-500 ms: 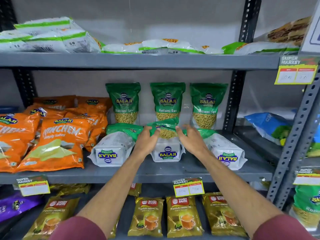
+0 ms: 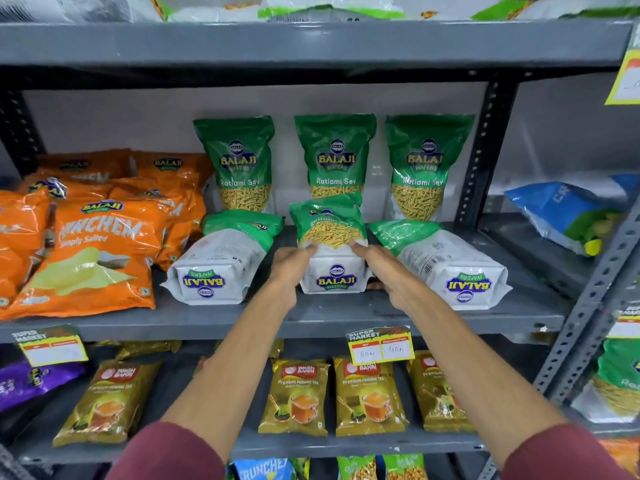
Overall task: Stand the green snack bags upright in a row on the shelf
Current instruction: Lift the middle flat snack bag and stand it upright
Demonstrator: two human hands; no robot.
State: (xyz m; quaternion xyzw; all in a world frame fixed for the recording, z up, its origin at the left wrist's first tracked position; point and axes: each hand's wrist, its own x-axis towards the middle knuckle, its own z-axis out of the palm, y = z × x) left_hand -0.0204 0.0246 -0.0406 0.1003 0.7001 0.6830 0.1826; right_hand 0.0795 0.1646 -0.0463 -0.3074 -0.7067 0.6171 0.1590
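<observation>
Both hands clasp the middle green-and-white plastic snack bag (image 2: 331, 247) lying on the grey metal shelf (image 2: 346, 317): left hand (image 2: 290, 268) on its nine o'clock side, right hand (image 2: 384, 271) on its three o'clock side, fingers loosely spread, its green top tilted up.

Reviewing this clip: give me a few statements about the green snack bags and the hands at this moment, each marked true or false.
1. Three green bags stand upright along the back of the shelf: left back bag, middle back bag, right back bag. True.
2. The left hand and right hand grip the middle front bag from either side. True.
3. The front left bag already stands upright. False: it lies flat, base toward the camera.
4. The front right bag is held by the right hand. False: it lies untouched beside that hand.
5. The orange bags sit right of the green ones. False: they are on the left.
</observation>
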